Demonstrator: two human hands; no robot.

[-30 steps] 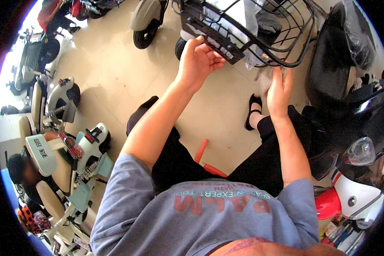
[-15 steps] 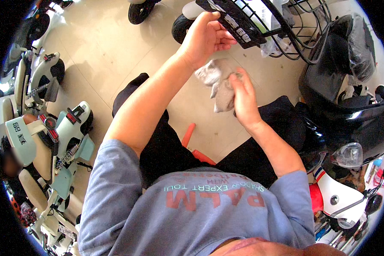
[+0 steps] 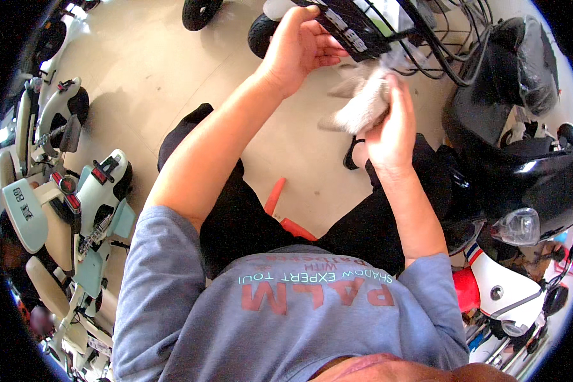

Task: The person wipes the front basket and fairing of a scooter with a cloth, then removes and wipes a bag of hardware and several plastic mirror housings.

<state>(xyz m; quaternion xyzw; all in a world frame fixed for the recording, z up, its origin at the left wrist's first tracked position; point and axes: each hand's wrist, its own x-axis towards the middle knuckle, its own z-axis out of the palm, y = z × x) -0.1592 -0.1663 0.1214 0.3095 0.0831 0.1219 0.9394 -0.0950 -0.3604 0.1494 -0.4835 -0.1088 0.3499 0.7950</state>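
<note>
My left hand (image 3: 297, 52) reaches far forward and grips the left edge of a black plate (image 3: 349, 32) with pale lettering. Its thumb lies on top, and the fingers curl at the lower side. The plate sits on the front of a black wire basket (image 3: 426, 43). In my right hand (image 3: 391, 130) is a light grey cloth (image 3: 365, 102), bunched and smeared by motion. The cloth is just below the plate's lower right corner; whether it touches the plate I cannot tell. Clear plastic and something green show inside the basket.
Pale scooters with mint panels (image 3: 25, 216) line the left side. A black scooter (image 3: 528, 175) and a white-and-red one (image 3: 506, 290) stand at the right. A red-handled tool (image 3: 275, 196) lies on the tiled floor (image 3: 165, 73) between my legs. Black wheels (image 3: 200, 13) stand ahead.
My right hand has carried the cloth up and to the right, closer to the plate and basket. My left hand keeps its hold on the plate's edge. The view has shifted slightly.
</note>
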